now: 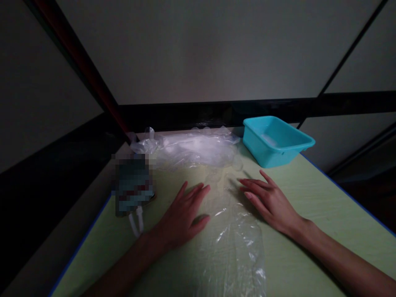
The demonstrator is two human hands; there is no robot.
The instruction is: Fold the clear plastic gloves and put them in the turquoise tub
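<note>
While hands (185,212) spread loosely, empty, clear film (230,241) between runs out of view; pixelated object (133,185) unreadable.

My plastic sheet (235,239): colourless, see-through, white glints
Bundled plastic (198,144): milky white, clearer at the edges
My tub (272,156): plain turquoise
My tabletop (312,198): pale green, faintly streaked, with blue edging (81,247)
Blurred item (134,181): I make out grey-green and dark red
Panels (201,53): grey, banded black
</note>
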